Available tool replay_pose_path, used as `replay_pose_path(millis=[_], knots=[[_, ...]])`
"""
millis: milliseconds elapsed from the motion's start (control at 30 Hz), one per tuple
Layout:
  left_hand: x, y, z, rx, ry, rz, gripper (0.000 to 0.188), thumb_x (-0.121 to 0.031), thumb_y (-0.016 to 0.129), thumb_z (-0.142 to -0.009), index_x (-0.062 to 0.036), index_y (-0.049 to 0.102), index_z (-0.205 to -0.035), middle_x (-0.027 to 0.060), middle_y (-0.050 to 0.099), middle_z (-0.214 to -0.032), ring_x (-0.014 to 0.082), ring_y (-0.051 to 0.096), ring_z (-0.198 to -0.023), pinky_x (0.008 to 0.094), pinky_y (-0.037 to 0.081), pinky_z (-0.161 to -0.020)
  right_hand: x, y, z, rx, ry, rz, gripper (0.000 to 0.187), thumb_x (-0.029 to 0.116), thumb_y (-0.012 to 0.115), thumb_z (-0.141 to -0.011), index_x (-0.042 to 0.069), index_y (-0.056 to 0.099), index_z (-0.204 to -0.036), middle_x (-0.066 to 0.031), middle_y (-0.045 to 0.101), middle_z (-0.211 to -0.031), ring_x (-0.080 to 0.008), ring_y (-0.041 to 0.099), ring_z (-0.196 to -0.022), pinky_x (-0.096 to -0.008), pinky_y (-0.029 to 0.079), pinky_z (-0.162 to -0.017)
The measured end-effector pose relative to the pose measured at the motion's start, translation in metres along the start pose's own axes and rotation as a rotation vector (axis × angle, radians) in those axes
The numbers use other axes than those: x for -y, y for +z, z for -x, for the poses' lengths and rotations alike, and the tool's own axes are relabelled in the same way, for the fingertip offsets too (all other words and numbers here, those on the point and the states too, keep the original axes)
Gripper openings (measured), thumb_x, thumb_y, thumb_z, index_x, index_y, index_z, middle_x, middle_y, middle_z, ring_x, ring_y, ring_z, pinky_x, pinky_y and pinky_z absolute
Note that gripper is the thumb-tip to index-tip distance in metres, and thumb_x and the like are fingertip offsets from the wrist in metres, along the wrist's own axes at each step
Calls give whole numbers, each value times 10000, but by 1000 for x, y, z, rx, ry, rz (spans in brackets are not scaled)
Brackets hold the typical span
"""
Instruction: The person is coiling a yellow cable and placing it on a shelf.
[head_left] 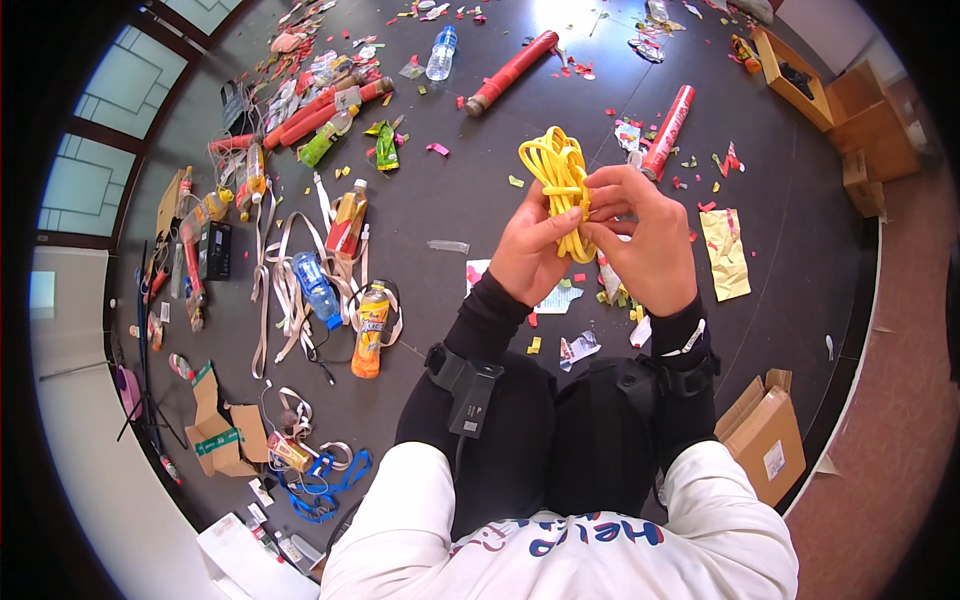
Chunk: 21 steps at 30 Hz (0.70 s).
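In the head view, both hands meet in front of the chest over a dark floor. The left hand (527, 258) is closed around the lower part of a yellow cable bundle (562, 180), thumb pressed across the strands. The right hand (640, 235) pinches the same bundle from the other side, fingers curled narrow against the coils. The looped top of the bundle stands free above both hands, and one loop hangs just below them. Both forearms wear black sleeves and rise from the lower edge.

The floor just beneath the hands carries paper scraps (560, 298) and bits of confetti, close to the wrists. To the person's left lie an orange drink bottle (369, 330), a blue water bottle (316, 288) and loose beige straps (275, 290), tangled together and well apart from the hands. Farther left, a crowded strip of litter runs along the curved wall edge, with red tubes (320, 110) near its top. A flattened cardboard box (215, 425) and a blue strap (325, 490) lie near the lower left edge.

Above the hands a red tube (510, 72) and a clear bottle (441, 52) rest on open floor. Another red tube (667, 130) lies just beside the right hand's far side. To the right a gold wrapper (727, 255) lies flat, with bare floor around it up to the rim. Cardboard boxes (765, 435) sit at the lower right edge, and more boxes (865, 120) line the upper right corner.
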<state>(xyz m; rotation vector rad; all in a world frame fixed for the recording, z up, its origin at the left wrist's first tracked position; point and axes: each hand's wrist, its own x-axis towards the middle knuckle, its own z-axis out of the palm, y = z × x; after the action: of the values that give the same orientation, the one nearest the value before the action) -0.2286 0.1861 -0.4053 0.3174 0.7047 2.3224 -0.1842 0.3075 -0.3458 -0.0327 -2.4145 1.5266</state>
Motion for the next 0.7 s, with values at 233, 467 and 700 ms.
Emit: replay_pose_path(millis=[233,467,700], knots=[[1,2,4,-60,-115,-123,480,-118,587,-812,-82,331,-1216,65,514,-1027,148,544,-872,266,464,-678,4,-12,-5,165,222,339,512,48,723,-597,-2,451,-1029,-144,593,-887,-223,604,-833,-284,488,-722],[1,12,5,-52,-85,-368,380,-39,633,-741,-24,427,-1060,68,530,-852,133,556,-697,263,461,-568,-35,-15,-10,414,193,-927,771,159,756,-625,-10,332,-1246,-146,461,-1169,-184,461,-1087,-296,379,-918],[-5,19,8,55,-320,-370,279,-37,591,-699,-8,445,-935,55,506,-689,142,507,-499,272,442,-487,-36,-6,-12,253,186,-1023,517,154,678,-723,7,437,-1156,-170,574,-1013,-261,582,-949,-354,479,-817]])
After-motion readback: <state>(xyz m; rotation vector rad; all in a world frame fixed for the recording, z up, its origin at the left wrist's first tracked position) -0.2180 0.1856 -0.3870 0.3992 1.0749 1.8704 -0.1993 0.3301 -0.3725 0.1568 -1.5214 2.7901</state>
